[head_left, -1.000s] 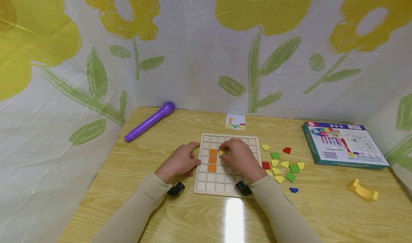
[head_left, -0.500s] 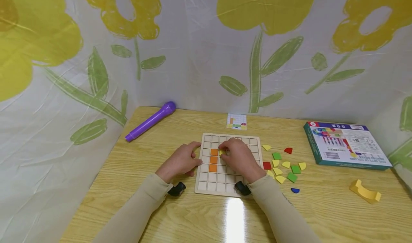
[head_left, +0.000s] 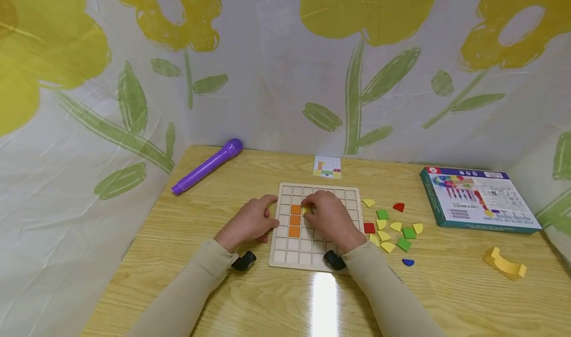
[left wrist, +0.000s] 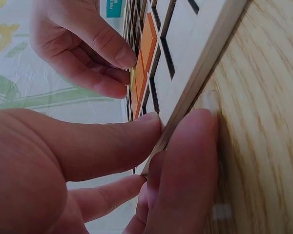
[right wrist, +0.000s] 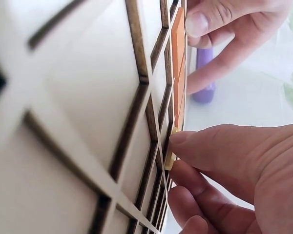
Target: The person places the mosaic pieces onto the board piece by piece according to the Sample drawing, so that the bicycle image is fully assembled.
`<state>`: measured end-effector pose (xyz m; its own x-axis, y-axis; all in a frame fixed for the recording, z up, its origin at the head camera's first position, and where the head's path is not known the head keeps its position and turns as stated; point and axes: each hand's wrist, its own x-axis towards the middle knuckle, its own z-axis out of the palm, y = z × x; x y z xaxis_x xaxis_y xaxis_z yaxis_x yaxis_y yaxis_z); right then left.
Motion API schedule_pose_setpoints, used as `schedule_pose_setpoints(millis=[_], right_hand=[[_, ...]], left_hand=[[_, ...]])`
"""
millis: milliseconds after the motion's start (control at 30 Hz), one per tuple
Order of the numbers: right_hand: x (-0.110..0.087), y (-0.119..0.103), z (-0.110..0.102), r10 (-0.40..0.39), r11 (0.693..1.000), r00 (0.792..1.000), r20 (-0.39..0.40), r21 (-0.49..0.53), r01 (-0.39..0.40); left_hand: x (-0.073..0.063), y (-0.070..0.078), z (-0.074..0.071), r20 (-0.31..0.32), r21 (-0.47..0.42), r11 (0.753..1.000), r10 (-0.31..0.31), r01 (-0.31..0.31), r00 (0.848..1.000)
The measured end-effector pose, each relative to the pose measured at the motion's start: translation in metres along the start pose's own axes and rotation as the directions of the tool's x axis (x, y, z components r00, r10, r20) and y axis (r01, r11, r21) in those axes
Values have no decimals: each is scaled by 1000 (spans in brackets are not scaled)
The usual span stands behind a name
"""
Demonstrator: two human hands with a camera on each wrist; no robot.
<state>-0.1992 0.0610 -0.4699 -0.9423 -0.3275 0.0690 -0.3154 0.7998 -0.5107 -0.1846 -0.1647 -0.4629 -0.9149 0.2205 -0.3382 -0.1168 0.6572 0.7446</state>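
A light wooden grid board [head_left: 286, 255] lies on the table, with several orange square tiles [head_left: 295, 220] set in one column. My right hand [head_left: 333, 218] is over the board, its thumb and fingertips pinching a small yellow tile [right wrist: 170, 160] in a cell right beside the top orange tile. Fingers hide most of its outline. My left hand [head_left: 249, 220] rests at the board's left edge. In the left wrist view, its thumb [left wrist: 112, 146] touches the rim while a finger [left wrist: 190, 161] lies alongside on the table.
Several yellow quarter-circle tiles [head_left: 387, 247], green squares [head_left: 403, 244], a red square [head_left: 369, 228] and a blue half-round [head_left: 408, 262] lie right of the board. A pattern card [head_left: 327, 167], purple toy microphone [head_left: 207, 166], game box [head_left: 482, 200] and yellow curved block [head_left: 504, 263] surround it.
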Motion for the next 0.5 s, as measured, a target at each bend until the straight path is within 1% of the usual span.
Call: schedule_pose_setpoints(millis=[500], right_hand=[[1, -1, -1, -7, 1000, 1000, 18, -6, 7]], left_hand=[[1, 0, -1, 5, 6, 1000, 1, -1, 1000]])
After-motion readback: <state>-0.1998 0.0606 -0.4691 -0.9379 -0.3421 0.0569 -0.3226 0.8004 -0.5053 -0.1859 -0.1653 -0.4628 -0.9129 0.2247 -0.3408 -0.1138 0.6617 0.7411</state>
